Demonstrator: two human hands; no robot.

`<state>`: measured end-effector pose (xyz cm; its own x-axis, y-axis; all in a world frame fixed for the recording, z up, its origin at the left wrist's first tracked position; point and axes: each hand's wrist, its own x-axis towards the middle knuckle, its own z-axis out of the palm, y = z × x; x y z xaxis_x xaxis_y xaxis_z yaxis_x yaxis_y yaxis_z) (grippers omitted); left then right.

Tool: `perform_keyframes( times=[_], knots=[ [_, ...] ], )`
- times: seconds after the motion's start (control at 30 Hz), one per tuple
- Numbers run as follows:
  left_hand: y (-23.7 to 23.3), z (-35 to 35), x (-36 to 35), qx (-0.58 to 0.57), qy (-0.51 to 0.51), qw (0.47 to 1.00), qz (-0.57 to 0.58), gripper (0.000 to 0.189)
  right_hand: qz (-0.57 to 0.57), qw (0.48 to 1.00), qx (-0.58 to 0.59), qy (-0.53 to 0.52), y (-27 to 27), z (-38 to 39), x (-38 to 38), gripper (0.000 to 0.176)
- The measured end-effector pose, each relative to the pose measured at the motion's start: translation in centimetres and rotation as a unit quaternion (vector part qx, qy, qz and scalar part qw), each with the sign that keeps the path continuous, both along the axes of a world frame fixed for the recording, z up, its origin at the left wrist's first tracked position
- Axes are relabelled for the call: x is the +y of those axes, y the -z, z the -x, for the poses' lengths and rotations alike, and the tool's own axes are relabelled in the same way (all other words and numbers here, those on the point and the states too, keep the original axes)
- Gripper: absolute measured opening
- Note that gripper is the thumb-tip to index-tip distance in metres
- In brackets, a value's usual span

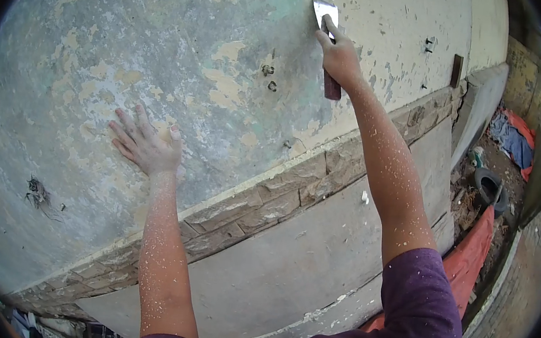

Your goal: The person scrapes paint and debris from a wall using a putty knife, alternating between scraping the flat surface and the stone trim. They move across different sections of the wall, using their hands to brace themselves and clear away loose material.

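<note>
My right hand [341, 58] grips a scraper [325, 12] by its dark reddish handle, with the metal blade against the wall near the top. My left hand [149, 144] lies spread flat on the wall [191, 44], holding nothing. Patchy grey, green and cream paint covers the wall around the left hand, and peeling cream paint lies right of the blade. Pale flakes and dust speckle both forearms.
Below the paint runs a rough stone ledge [282, 186] above a smooth grey band. Wires [37, 193] stick out at lower left, and small fittings [267, 70] at centre. At right are a tire [490, 188], red sheeting [471, 253] and blue cloth [513, 141].
</note>
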<state>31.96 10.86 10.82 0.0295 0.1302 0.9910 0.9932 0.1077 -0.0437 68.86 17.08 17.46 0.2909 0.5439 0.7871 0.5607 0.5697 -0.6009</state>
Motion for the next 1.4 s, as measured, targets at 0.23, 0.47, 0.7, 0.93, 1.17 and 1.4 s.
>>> perform_keyframes(
  times=[0.23, 0.47, 0.7, 0.93, 1.17, 1.4],
  knots=[
    [0.1, 0.2, -0.1, 0.002, 0.017, 1.0, -0.004, 0.077, 0.014, 1.0, -0.012, -0.01, -5.2, 0.6, -0.1, 0.052],
    [0.3, 0.9, 0.3, -0.011, 0.04, 0.999, 0.007, 0.075, 0.035, 0.995, -0.088, 0.01, -1.9, 0.9, -2.0, 0.052],
    [0.1, 0.7, 0.2, -0.012, 0.024, 1.0, 0.008, 0.074, -0.022, 0.999, -0.004, -0.041, -15.1, -1.5, 2.3, 0.05],
    [-0.1, 0.2, 0.1, -0.014, 0.016, 1.0, -0.01, 0.073, -0.089, 0.987, -0.124, 0.056, -4.7, -1.6, 1.6, 0.053],
    [0.0, 0.1, -0.3, -0.017, 0.003, 1.0, -0.008, 0.073, 0.012, 0.983, -0.182, 0.007, -11.9, -4.0, 0.1, 0.045],
    [0.0, 0.0, 0.1, -0.016, -0.002, 1.0, -0.016, 0.076, -0.12, 0.931, -0.343, 0.048, -17.5, 1.1, 0.1, 0.045]
  ],
)
